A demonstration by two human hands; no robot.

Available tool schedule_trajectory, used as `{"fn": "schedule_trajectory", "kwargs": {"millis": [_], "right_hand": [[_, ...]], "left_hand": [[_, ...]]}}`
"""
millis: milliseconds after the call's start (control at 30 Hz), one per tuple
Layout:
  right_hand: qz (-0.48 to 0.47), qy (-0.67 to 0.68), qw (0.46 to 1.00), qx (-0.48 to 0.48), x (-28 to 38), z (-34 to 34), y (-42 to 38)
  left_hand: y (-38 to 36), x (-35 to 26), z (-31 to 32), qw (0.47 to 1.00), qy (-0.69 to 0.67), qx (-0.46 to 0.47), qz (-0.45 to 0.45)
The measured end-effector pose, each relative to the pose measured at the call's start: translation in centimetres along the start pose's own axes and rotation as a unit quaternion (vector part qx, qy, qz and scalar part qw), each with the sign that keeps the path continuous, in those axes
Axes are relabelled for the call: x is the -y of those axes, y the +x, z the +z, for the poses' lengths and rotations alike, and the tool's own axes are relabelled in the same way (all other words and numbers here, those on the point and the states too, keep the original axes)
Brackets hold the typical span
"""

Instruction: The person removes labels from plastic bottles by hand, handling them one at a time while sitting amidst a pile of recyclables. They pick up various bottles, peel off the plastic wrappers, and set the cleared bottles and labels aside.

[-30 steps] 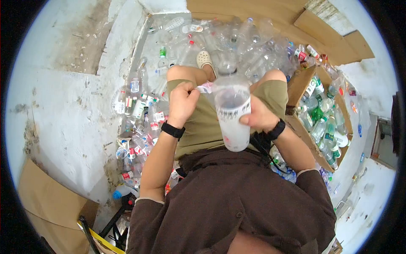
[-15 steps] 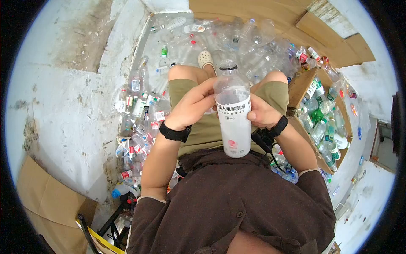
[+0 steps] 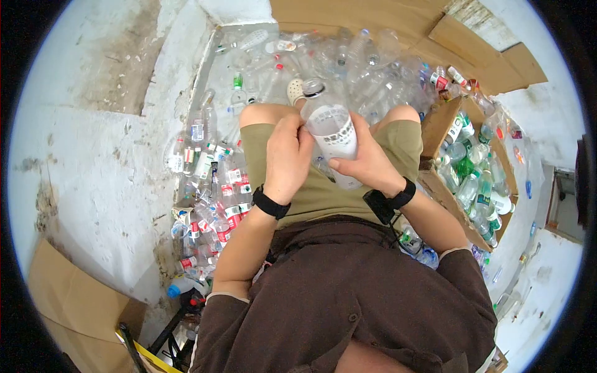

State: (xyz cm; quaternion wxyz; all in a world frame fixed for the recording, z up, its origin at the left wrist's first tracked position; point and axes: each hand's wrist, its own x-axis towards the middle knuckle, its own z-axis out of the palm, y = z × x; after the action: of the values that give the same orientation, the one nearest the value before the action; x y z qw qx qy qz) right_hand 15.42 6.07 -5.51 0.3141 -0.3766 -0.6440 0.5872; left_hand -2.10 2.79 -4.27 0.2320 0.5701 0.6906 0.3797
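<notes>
A clear plastic bottle with a whitish printed label (image 3: 336, 138) is tilted above my lap, its open neck toward the upper left. My right hand (image 3: 372, 156) is wrapped round its right side, thumb across the front. At its left side is my left hand (image 3: 288, 149), with fingers curled in and fingertips close to the bottle's upper part. Whether those fingers pinch part of the label or something else is too small to tell. Below the bottle's left side, a bit of clear plastic shows between the hands.
Many clear bottles (image 3: 373, 87) lie on the floor ahead. Bottles with red and white labels (image 3: 228, 189) are heaped at the left. A cardboard box (image 3: 435, 183) at the right holds green-labelled bottles. Cardboard sheets (image 3: 348, 15) stand against the far wall.
The bottle has tipped from nearly upright and turned, so its label lettering now faces differently. My left hand has moved down a little, and my right hand has come further round the bottle's front.
</notes>
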Motion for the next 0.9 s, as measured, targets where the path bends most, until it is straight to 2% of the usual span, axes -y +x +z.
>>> {"fn": "schedule_trajectory", "kwargs": {"millis": [100,133,167,200,233,267,300,367,400,467,500,533,567,600,667,700,833,900], "right_hand": [[0.033,-0.074,0.996,-0.037,-0.1,-0.1,0.3],[0.035,-0.062,0.997,-0.030,0.0,-0.3,0.4],[0.038,-0.050,0.998,-0.022,0.0,-0.4,0.3],[0.039,-0.049,0.998,-0.022,0.1,-0.5,0.3],[0.024,-0.025,0.999,-0.006,0.2,-0.5,0.3],[0.009,-0.002,1.000,0.010,0.2,-0.5,0.4],[0.010,-0.002,1.000,0.011,0.1,-0.4,0.3],[0.009,0.079,0.997,0.024,-0.1,-0.3,0.3],[0.011,0.078,0.997,0.025,0.0,-0.3,0.2],[0.028,0.165,0.984,0.066,0.1,-0.5,0.1],[0.030,0.165,0.984,0.066,0.0,-0.6,0.1],[0.049,0.175,0.981,0.072,-0.4,-0.7,-0.1],[0.066,0.185,0.977,0.078,-0.7,-0.8,-0.2],[0.067,0.185,0.977,0.080,-1.2,-1.1,-0.5],[0.064,0.276,0.943,0.177,-2.0,-1.8,-1.0],[0.067,0.275,0.942,0.182,-2.4,-1.8,-1.0],[0.097,0.294,0.941,0.138,-1.6,-1.4,-0.9],[0.114,0.319,0.932,0.128,-0.7,-1.7,-0.8]], "left_hand": [[-0.2,-0.4,-0.2,0.997,-0.077,0.005,0.031],[-0.1,-0.1,-0.6,0.976,-0.198,0.071,-0.055],[-0.1,0.2,-0.9,0.929,-0.313,0.135,-0.140],[0.0,0.1,-1.2,0.929,-0.313,0.135,-0.142],[0.2,-0.3,-1.6,0.853,-0.444,0.159,-0.225],[0.3,-0.4,-1.8,0.750,-0.562,0.178,-0.300],[0.2,-0.3,-1.8,0.750,-0.562,0.178,-0.301],[0.0,0.0,-1.8,0.704,-0.623,0.216,-0.264],[-0.1,0.2,-1.7,0.703,-0.624,0.215,-0.265],[-0.3,0.7,-1.5,0.742,-0.591,0.225,-0.222],[-0.2,0.8,-1.4,0.741,-0.592,0.225,-0.223],[0.0,1.0,-1.3,0.867,-0.434,0.204,-0.136],[0.1,1.2,-1.2,0.951,-0.254,0.173,-0.042],[0.1,1.6,-0.7,0.951,-0.255,0.171,-0.043],[-0.3,2.4,0.8,0.991,-0.063,0.114,0.017],[-0.5,1.9,0.7,0.992,-0.077,0.100,-0.028],[-0.1,2.5,-0.6,0.994,-0.017,0.103,-0.038],[0.3,3.2,-1.0,0.982,-0.100,0.146,-0.063]]}}
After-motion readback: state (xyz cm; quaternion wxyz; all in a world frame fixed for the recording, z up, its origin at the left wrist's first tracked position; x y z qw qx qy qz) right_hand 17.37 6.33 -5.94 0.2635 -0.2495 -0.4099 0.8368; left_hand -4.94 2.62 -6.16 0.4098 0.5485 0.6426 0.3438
